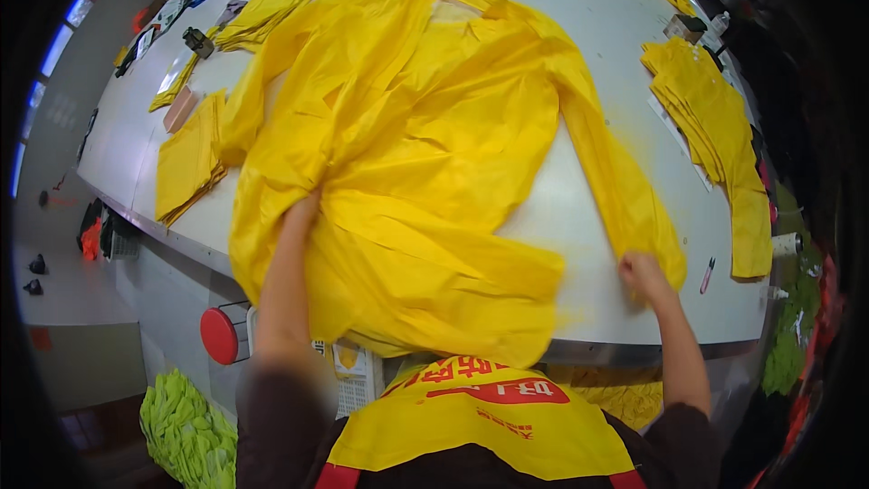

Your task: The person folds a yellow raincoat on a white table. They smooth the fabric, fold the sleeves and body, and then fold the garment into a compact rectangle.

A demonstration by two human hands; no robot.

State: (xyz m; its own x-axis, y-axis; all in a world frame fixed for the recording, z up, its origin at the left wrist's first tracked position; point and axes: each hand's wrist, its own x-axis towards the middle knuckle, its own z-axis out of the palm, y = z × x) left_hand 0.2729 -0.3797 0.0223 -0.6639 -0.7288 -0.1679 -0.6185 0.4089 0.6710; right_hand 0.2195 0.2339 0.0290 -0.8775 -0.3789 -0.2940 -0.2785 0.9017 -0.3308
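Both forearms reach forward over the smooth white table (579, 208); left hand (306, 206) clutches bunched folds left on the spread shiny yellow fabric jacket (453, 127), right fist (644, 275) grips its near-right sleeve end.

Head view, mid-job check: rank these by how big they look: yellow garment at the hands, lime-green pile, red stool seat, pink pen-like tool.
1. Yellow garment, by far
2. Lime-green pile
3. Red stool seat
4. Pink pen-like tool

Apparent size only.

a round red stool (219, 336) stands near a heap of lime-green fabric (186, 430).
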